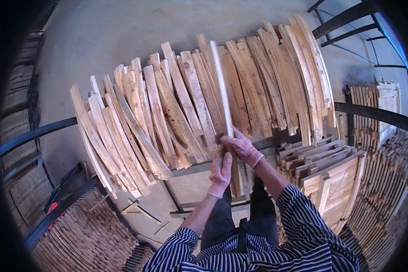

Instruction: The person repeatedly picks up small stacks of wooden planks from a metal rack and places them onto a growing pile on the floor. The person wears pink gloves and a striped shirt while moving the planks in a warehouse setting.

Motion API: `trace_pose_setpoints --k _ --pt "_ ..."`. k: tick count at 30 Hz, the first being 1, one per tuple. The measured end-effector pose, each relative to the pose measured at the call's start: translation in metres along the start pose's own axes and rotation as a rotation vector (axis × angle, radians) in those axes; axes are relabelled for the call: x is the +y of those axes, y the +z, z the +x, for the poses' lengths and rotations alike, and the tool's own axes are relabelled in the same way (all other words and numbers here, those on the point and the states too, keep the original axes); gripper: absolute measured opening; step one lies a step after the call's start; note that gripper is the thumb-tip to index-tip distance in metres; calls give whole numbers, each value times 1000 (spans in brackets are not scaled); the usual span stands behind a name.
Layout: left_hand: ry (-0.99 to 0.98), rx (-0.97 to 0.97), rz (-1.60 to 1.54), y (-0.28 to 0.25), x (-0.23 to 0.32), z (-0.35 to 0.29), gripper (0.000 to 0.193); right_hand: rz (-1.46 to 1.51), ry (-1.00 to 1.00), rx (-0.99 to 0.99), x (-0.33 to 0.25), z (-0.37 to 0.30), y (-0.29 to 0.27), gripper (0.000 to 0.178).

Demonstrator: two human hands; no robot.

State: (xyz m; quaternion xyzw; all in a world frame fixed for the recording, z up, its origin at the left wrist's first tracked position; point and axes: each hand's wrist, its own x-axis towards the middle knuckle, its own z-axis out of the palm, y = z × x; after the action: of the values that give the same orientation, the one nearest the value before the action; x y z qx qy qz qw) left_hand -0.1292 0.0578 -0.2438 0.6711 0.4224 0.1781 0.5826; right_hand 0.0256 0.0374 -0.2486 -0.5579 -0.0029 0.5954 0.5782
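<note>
While the left hand (220, 176) and right hand (243, 150) hold a closed grip around a wooden slat (221, 86) pointing out across a row of planks (195, 93), a black metal frame (38, 135) carries those planks above the grey floor (118, 34), stacked wood (84, 231) standing on both sides.

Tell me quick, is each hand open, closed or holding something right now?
Left hand: close by the pale wooden strip; whether it grips can't be told.
Right hand: closed, holding the pale wooden strip.
</note>
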Motion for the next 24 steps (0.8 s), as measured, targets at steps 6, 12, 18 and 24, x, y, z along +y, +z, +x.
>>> trace_pose_setpoints --k 6,12,18,24 --pt "-177 71 38 -41 -21 42 45 -481 -224 448 3 19 -110 87" --pt "149 140 274 -49 -57 166 68 -1348 -105 704 -27 68 -99 105" --pt "-167 438 916 1 -72 236 95 -758 38 327 63 109 -27 117" --pt "-520 -19 534 27 -27 239 105 -692 201 346 50 107 -60 120"
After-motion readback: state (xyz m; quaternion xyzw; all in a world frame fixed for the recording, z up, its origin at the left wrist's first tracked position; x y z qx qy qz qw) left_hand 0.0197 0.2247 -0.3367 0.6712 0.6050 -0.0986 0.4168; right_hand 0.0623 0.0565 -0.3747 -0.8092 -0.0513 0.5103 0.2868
